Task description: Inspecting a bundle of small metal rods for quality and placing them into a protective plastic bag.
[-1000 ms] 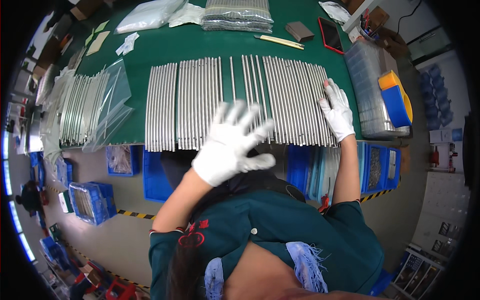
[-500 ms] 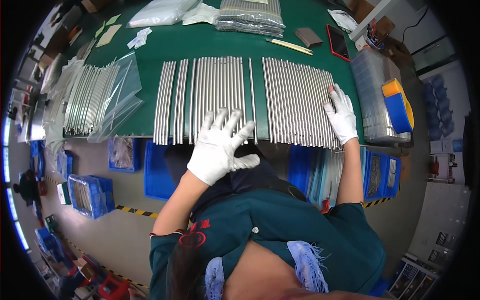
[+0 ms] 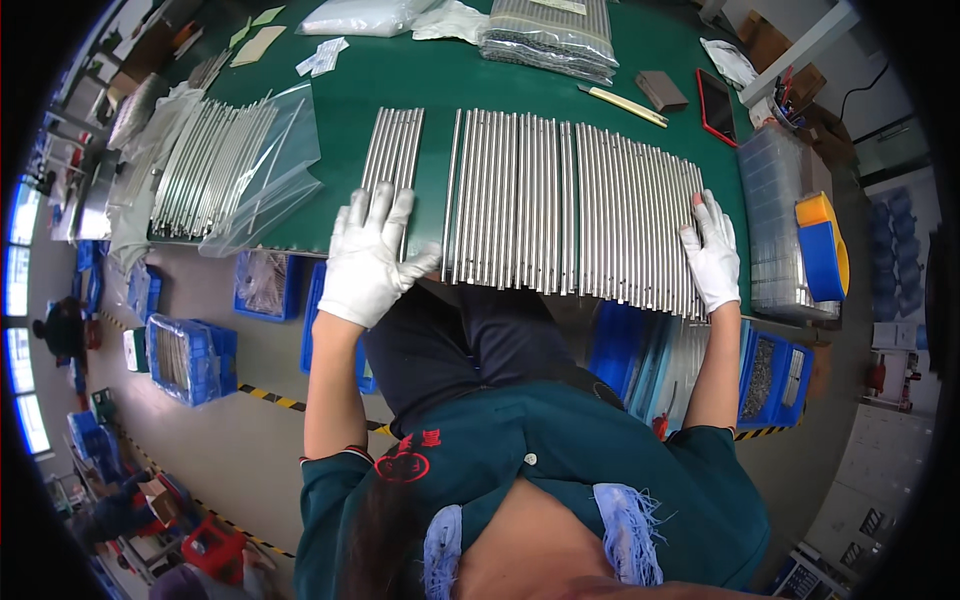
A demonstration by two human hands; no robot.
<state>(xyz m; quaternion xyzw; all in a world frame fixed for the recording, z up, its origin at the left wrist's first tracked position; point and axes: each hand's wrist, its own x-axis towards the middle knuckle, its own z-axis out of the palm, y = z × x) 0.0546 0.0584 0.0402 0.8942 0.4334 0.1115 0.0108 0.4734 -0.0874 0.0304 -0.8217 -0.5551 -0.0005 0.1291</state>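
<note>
While the splayed left hand (image 3: 370,258) partly covers several metal rods (image 3: 394,145), right hand (image 3: 714,260) unclenched, whitish bag (image 3: 365,15) cropped above

On the workbench (image 3: 430,75), a wide row of metal rods (image 3: 510,200) lies before the person, with a smaller group of rods (image 3: 395,145) across a gap to its left. The left hand (image 3: 368,255) is over that group's near ends; the right hand (image 3: 713,255) is at the wide row's right edge. Farther left, another batch of rods (image 3: 215,165) lies beside a plastic bag (image 3: 283,190). Behind the wide row, left to right, are a bagged rod bundle (image 3: 550,40), a utility knife (image 3: 622,106), a small block (image 3: 662,90) and a smartphone (image 3: 715,105). Right of the right hand stands a plastic box stack (image 3: 775,190), a tape roll (image 3: 820,265) at its right side.
</note>
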